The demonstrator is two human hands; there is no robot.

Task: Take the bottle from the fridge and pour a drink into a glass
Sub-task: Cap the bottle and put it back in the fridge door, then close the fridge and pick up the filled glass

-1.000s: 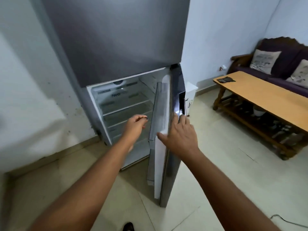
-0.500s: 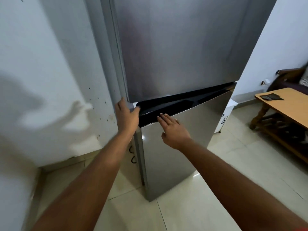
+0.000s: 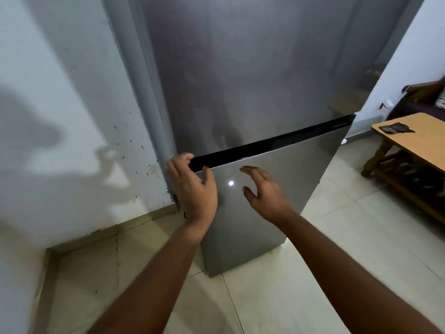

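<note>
A tall grey steel fridge (image 3: 252,68) fills the middle of the view, both doors closed. Its lower door (image 3: 277,196) has a black strip along the top. My left hand (image 3: 192,186) hovers at the lower door's top left corner, fingers spread and curled near the black strip, holding nothing. My right hand (image 3: 265,191) floats just in front of the lower door, fingers apart, empty. No bottle or glass is in sight.
A white wall (image 3: 60,116) stands left of the fridge. A wooden coffee table (image 3: 414,141) with a dark object (image 3: 395,128) on it is at the right, a sofa (image 3: 423,97) behind it. Pale floor tiles (image 3: 265,297) lie below.
The lower fridge door, open a second ago, has been swung closed. Both hands have since lifted off the door and now hover in front of it.
</note>
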